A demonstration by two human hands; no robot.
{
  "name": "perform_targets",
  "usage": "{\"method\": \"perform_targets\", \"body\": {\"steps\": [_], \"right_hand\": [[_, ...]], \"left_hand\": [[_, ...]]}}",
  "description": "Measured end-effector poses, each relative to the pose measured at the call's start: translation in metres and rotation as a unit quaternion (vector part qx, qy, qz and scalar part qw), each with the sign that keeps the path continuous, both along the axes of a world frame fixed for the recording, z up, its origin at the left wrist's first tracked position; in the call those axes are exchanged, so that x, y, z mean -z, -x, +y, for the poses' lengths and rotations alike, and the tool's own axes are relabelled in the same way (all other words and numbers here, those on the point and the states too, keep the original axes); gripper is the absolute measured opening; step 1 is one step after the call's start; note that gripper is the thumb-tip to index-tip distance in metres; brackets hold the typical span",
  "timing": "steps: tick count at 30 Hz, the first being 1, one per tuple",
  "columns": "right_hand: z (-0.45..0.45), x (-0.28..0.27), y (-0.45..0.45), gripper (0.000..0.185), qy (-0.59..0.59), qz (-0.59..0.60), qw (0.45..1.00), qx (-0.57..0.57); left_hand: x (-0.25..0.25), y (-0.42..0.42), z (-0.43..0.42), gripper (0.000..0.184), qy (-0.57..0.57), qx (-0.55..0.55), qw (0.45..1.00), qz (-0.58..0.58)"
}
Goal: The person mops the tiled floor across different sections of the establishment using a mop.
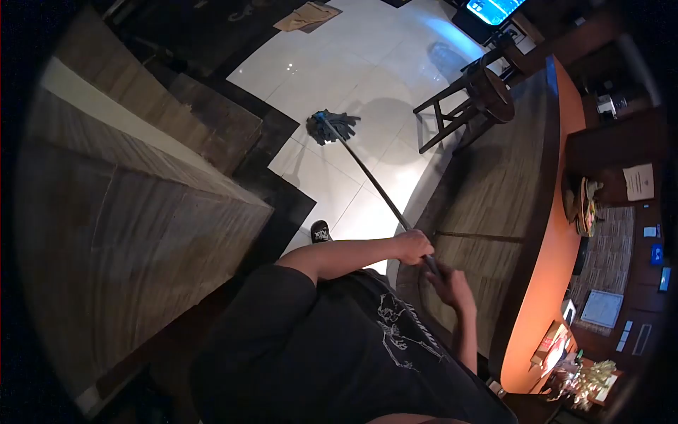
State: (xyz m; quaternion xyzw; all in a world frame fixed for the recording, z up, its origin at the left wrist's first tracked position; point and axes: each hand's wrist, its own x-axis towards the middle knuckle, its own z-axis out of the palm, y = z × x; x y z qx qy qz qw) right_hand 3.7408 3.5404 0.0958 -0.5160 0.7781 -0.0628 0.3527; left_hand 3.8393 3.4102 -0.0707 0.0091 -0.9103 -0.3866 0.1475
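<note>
A mop with a dark stick handle slants across the view. Its grey-green stringy head lies spread on the pale tiled floor. My left hand is wrapped around the upper handle. Close to the handle's end, my right hand is closed on it, with its fingers partly hidden. The blue joint between handle and mop head shows at the far end. Both arms are in front of my dark printed shirt.
A long bar counter with an orange-lit top runs along the right. A dark wooden stool stands beside it. Stone-look blocks flank the left. A brown cloth or mat lies farther off, and a lit screen shows top right.
</note>
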Motion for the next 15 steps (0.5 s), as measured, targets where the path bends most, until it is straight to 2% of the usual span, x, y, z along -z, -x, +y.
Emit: {"method": "perform_targets", "body": {"steps": [3,4,7,8,11,12,15], "right_hand": [[-0.018,-0.025,0.003,0.043,-0.023,0.05,0.998,-0.01],[-0.015,-0.005,0.017,0.047,0.013,0.038,0.999,-0.032],[-0.064,0.014,0.005,0.042,-0.008,0.093,0.993,-0.066],[-0.078,0.027,0.014,0.043,0.045,0.089,0.989,-0.112],[-0.129,0.051,0.028,0.046,0.077,0.098,0.976,-0.179],[-0.148,0.055,0.035,0.047,0.095,0.089,0.971,-0.199],[-0.214,0.08,0.059,0.045,0.066,0.101,0.964,-0.235]], "left_hand": [[0.001,0.009,-0.009,0.018,-0.071,0.0,0.995,0.076],[0.01,0.011,-0.014,0.019,-0.058,-0.008,0.995,0.078],[0.03,-0.002,-0.054,0.024,-0.079,-0.032,0.995,0.042],[0.041,-0.003,-0.069,0.026,-0.079,-0.045,0.994,0.066],[0.07,0.002,-0.106,0.026,-0.04,-0.145,0.984,0.098],[0.06,0.0,-0.122,0.025,-0.019,-0.163,0.98,0.113],[0.07,0.013,-0.168,0.017,-0.012,-0.26,0.963,0.067]]}}
